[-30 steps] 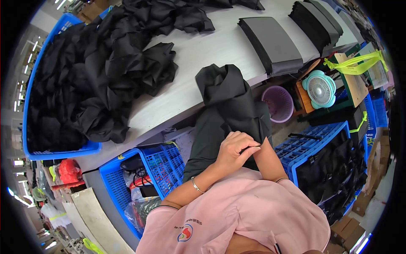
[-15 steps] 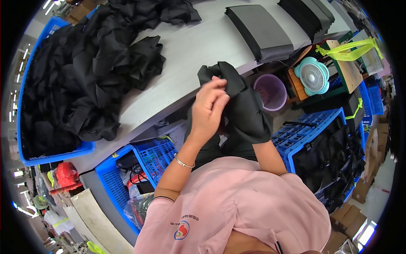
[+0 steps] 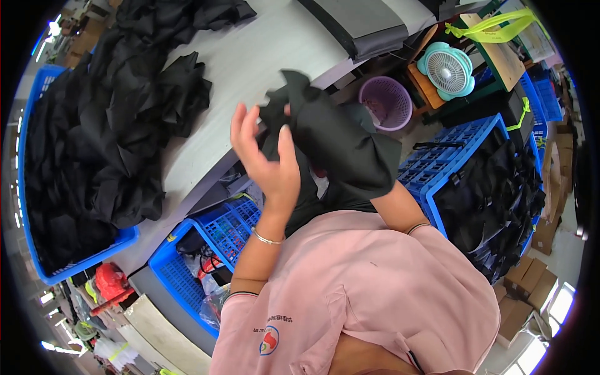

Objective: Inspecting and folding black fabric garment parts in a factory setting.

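Observation:
A black fabric piece [image 3: 340, 140], shaped like a pouch or tube, is drawn over my right hand and wrist in front of me, above my lap. My right forearm [image 3: 400, 206] enters its wide lower end, and the cloth covers nearly all of the hand. A small patch of skin shows at the ragged far end. Just left of that end is my left hand [image 3: 269, 162], fingers and thumb spread, with nothing in it. A bracelet circles my left wrist.
Black fabric pieces [image 3: 100, 137] heap over a blue crate and the grey table [image 3: 219, 81]. Stacked dark panels [image 3: 369, 25] lie at its far edge. Right of me stand a purple basket [image 3: 387, 103], a turquoise fan [image 3: 445, 70] and a blue crate [image 3: 431, 159]. Another blue crate [image 3: 181, 275] is at left.
My left hand has moved left, off the black fabric piece, and its fingers have spread. The fabric's far end has changed shape. The whole view has shifted slightly.

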`<state>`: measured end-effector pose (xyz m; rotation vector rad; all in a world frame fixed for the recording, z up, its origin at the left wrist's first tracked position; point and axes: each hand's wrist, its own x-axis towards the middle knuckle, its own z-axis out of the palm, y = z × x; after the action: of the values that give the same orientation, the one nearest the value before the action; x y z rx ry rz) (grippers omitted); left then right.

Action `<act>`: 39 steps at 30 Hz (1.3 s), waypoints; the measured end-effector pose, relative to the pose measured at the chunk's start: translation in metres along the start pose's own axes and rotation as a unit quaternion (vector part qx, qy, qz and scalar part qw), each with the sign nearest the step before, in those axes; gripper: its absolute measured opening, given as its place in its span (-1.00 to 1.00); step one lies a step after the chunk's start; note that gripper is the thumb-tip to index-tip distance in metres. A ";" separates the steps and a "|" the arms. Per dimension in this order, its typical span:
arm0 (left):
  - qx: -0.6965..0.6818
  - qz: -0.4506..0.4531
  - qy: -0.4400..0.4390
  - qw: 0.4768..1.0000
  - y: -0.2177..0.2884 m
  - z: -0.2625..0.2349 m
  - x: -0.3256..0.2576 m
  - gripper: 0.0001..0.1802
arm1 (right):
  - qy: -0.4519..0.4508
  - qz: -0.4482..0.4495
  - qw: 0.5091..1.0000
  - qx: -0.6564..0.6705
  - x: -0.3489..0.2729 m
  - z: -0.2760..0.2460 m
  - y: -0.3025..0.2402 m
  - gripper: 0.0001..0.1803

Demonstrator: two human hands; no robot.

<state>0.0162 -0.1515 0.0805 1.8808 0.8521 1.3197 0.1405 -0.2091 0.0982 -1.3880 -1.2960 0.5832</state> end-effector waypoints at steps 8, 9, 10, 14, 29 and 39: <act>-0.020 0.116 -0.176 0.977 0.008 0.004 -0.051 -0.89 | 0.195 0.103 0.956 0.192 0.025 0.004 0.039 -0.67; -0.120 0.040 -0.155 0.980 0.002 0.007 -0.047 -0.93 | 0.205 0.119 0.943 0.232 0.026 0.004 0.040 -0.67; -0.151 -0.057 -0.159 0.974 -0.003 0.003 -0.042 -0.88 | 0.213 0.133 0.927 0.278 0.027 0.006 0.040 -0.66; -0.163 -0.151 -0.051 0.974 -0.024 0.007 -0.013 -0.75 | 0.230 0.228 0.834 0.446 0.015 0.030 0.035 -0.64; -0.073 -0.148 0.059 0.985 -0.102 -0.015 0.078 -0.71 | -0.081 0.386 0.840 0.373 -0.148 0.025 0.042 -0.46; -0.318 -0.263 -0.195 0.890 -0.043 -0.017 0.019 -0.79 | 0.130 0.093 0.987 -0.007 -0.050 0.033 0.044 -0.49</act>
<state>-0.0002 -0.1096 0.0592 1.2062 0.5591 0.7157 0.1135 -0.2338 0.0337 -1.5518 -0.9714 0.4981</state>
